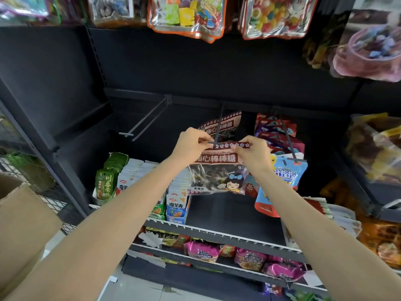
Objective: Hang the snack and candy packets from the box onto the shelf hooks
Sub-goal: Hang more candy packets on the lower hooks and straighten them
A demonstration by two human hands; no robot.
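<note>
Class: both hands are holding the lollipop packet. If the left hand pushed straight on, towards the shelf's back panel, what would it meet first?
Probably the second brown lollipop packet hanging farther back on the same black hook; the left hand pinches the front brown lollipop packet. Depth is uncertain.

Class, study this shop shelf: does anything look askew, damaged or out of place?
Little stands out. One hook on the left hangs bare while its neighbours carry packets. Both hands, left and right, pinch a lollipop packet at the middle hook's tip.

The lollipop packet (217, 168) was dark red with a band of pale flowers along its top and a cartoon girl wearing a blue bow. Beside it hung a light blue packet (284, 177). The shelf (65, 88) was black, the box (23, 216) plain brown.
</note>
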